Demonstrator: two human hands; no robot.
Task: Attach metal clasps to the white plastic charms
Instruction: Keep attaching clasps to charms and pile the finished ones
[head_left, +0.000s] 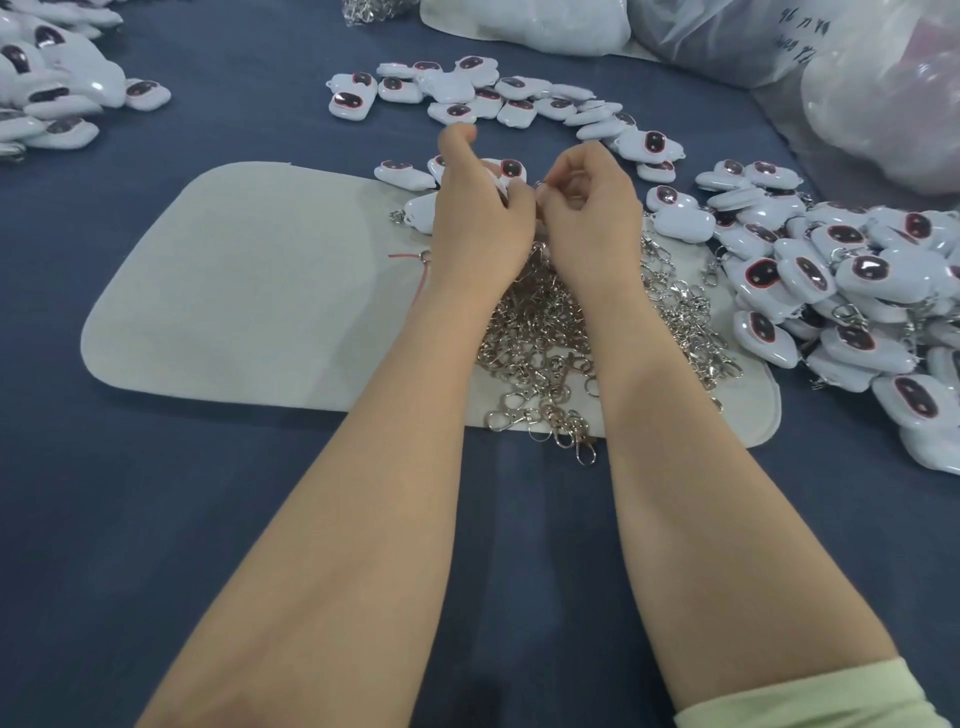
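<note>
My left hand (480, 208) grips a white plastic charm (508, 171) with a dark oval face, held above the white mat (249, 291). My right hand (587, 213) pinches a small metal clasp (540, 186) right against the charm's edge; most of the clasp is hidden by the fingers. Under both wrists lies a heap of loose silver clasps (545, 343) on the mat. Loose white charms (467, 93) are strewn beyond my hands.
A big pile of charms with clasps on them (852, 291) fills the right side. More charms (47, 93) lie at the far left. Clear plastic bags (857, 78) sit at the back right on the blue cloth (156, 519). A red cord (421, 275) lies on the mat.
</note>
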